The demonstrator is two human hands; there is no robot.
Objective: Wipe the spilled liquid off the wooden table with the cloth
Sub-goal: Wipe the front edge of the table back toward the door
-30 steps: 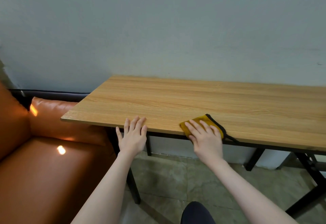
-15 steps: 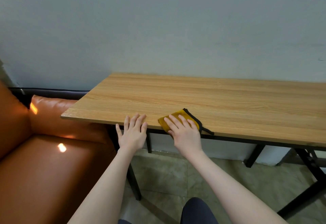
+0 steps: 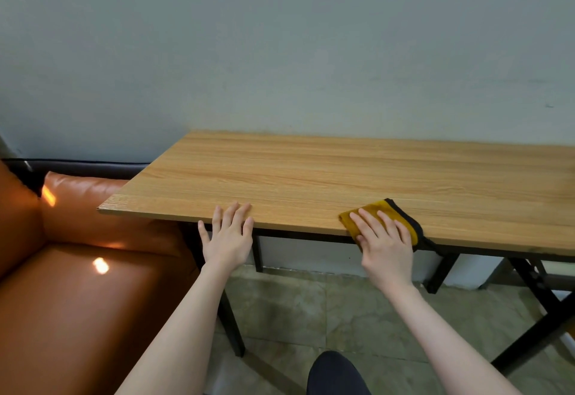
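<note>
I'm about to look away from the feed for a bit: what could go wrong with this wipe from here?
The cloth sits at the table front edge with its dark trim hanging over, so a stroke toward the person may drag it off. The right hand only presses it flat, so it could slip. No liquid is visible here, so spots may get missed.

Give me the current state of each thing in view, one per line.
left hand: flat, fingers straight, resting on the table's near edge.
right hand: fingers straight, pressing the cloth down.
cloth: yellow with dark trim, folded, at the near edge, trim hanging over.
wooden table: no liquid visible on the bare top.
orange sofa: beside the table's left end, nothing on it.
</note>
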